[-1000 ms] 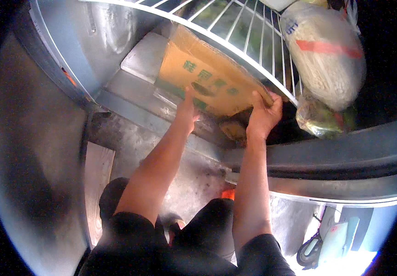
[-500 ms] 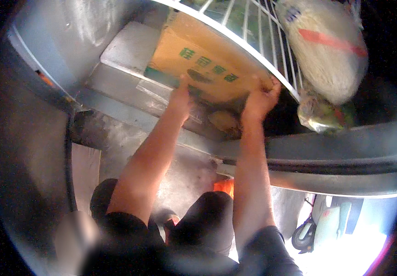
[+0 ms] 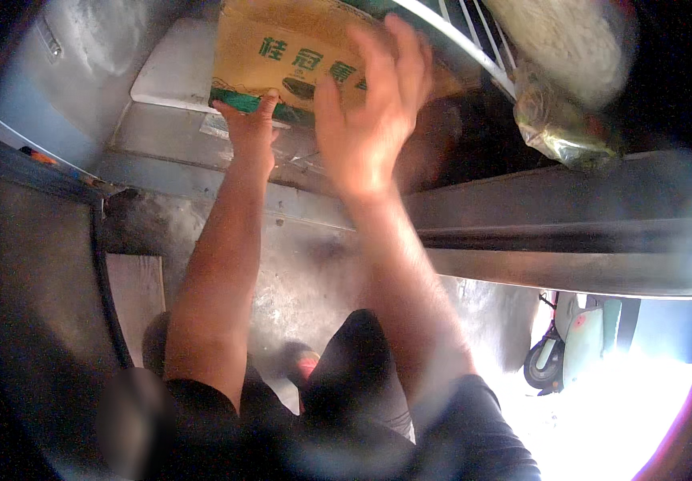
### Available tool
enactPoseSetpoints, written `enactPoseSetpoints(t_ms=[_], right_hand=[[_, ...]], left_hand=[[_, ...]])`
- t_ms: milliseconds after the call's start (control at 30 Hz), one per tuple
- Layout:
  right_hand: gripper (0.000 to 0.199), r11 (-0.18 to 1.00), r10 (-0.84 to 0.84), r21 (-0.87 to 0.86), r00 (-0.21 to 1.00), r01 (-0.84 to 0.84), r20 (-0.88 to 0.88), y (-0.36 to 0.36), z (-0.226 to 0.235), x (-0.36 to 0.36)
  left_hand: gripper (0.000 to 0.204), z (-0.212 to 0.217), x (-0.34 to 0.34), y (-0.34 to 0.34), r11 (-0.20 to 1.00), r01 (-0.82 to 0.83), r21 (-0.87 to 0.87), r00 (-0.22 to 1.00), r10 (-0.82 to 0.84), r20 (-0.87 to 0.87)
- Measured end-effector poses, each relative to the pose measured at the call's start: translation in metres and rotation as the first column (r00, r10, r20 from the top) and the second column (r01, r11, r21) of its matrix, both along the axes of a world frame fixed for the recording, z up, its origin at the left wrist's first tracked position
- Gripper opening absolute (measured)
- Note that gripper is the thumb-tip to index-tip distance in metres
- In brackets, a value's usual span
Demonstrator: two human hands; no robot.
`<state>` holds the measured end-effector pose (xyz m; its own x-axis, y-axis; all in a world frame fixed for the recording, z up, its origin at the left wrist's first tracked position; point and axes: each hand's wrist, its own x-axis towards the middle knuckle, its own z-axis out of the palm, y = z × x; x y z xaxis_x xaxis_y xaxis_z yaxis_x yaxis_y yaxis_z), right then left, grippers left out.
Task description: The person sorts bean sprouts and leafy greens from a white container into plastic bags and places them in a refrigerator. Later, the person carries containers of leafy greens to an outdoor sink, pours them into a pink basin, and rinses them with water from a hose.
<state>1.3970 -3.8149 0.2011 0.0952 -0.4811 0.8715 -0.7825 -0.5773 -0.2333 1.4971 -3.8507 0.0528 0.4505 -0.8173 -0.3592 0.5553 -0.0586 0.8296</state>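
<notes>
While my forearms rise from the near edge, my left hand (image 3: 251, 132) grips the lower green-banded edge of the cardboard box (image 3: 298, 56), fingers curled beneath it, thumb on its face. My right hand (image 3: 370, 112), just to the right, lies spread wide and flat against the box front, clasping nothing. Farther off, the box sits under a white wire shelf (image 3: 474, 40) inside a steel cabinet; a greenish plastic bag (image 3: 558, 120) lies at right, a pale bulky sack (image 3: 562, 36) above it.
</notes>
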Motion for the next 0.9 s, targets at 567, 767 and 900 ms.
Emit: enactPoseSetpoints(t_ms=[567,767,900], right_hand=[[0.043,0.853,0.002,0.522,1.000,-0.004,0.003,-0.072,0.009,-0.037],[0.021,0.845,-0.032,0.535,0.999,0.027,-0.001,-0.028,-0.019,-0.046],[0.018,0.887,-0.032,0.458,0.998,0.055,-0.058,-0.012,-0.025,-0.046]], left_hand=[[0.119,-0.016,-0.009,-0.005,0.992,0.130,-0.003,0.992,-0.130,0.010],[0.113,-0.032,-0.012,0.001,0.980,0.168,-0.104,0.986,-0.168,0.015],[0.114,-0.039,-0.003,0.001,0.968,0.208,-0.140,0.978,-0.206,0.029]])
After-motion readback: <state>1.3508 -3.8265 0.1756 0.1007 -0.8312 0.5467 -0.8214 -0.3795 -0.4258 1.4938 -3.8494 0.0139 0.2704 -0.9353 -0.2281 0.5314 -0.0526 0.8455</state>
